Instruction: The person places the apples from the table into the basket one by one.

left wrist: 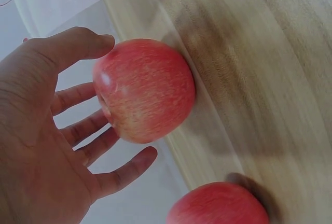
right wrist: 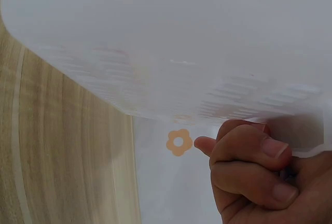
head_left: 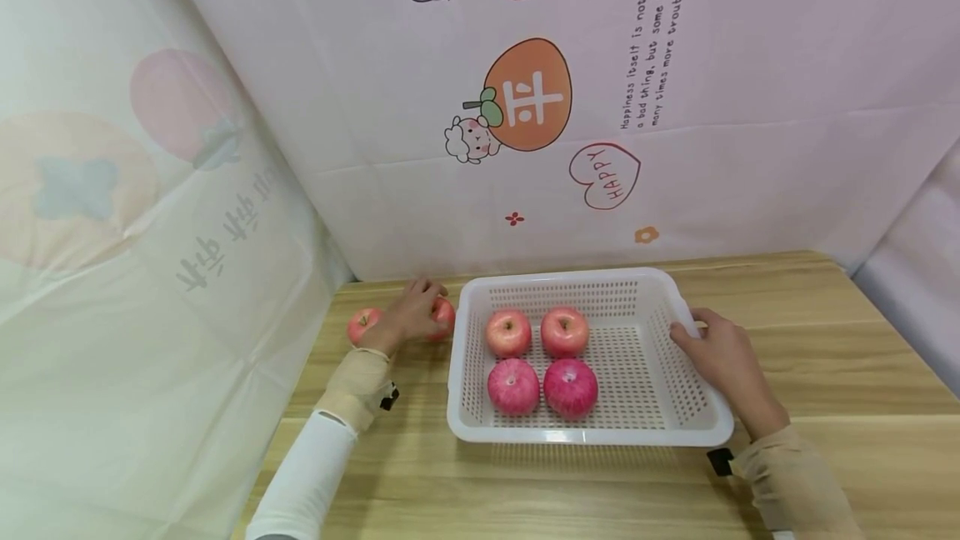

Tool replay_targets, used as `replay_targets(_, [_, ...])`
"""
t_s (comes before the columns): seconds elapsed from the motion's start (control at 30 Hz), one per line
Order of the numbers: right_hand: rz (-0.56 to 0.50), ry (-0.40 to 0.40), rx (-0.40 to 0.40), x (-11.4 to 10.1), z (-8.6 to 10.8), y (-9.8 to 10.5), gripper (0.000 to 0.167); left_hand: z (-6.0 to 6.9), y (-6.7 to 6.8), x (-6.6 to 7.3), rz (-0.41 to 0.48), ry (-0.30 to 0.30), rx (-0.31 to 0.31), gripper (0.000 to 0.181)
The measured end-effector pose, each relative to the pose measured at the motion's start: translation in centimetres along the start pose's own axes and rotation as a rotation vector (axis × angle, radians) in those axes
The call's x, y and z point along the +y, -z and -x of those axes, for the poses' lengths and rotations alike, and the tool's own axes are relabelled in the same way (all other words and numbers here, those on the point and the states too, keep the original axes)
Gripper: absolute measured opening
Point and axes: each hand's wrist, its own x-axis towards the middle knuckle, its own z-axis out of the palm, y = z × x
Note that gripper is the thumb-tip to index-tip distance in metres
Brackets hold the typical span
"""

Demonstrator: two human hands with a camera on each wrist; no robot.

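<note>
My left hand (head_left: 408,315) reaches around a red apple (left wrist: 148,92) on the table, left of a white plastic basket (head_left: 626,373). In the left wrist view the thumb is at one side of this apple and the spread fingers are behind it; firm contact cannot be made out. A second red apple (head_left: 363,324) lies nearby, partly behind the left wrist. My right hand (head_left: 723,357) grips the basket's right rim, thumb over the edge and fingers curled outside beneath it. Inside are two red apples (head_left: 508,332) at the back and two pinker, striped round fruits (head_left: 571,388) in front.
The basket rests on a wood-grain table (head_left: 420,473). A white printed cloth (head_left: 360,107) hangs along the table's back edge, and another cloth (head_left: 150,315) hangs at the left. The basket's right half shows its bare slotted floor.
</note>
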Motion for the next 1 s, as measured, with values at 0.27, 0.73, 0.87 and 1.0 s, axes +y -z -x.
replay_targets(0.27, [-0.008,-0.016,-0.012,0.0,-0.1,0.0,0.068,-0.2,-0.6,-0.4,0.035,0.01,0.007,0.065])
replay_targets(0.73, [-0.014,-0.026,-0.021,0.1,-0.1,0.0,0.068,-0.3,-1.2,-0.6,0.036,0.049,-0.042,0.071])
replay_targets(0.87, [-0.015,-0.026,-0.023,0.2,-0.1,0.0,0.068,-0.4,-1.3,-0.6,0.037,0.056,-0.042,0.072])
replay_targets(1.0, [-0.012,-0.021,-0.021,0.2,-0.1,0.0,0.068,-0.3,-1.3,-0.5,0.051,0.066,-0.041,0.075])
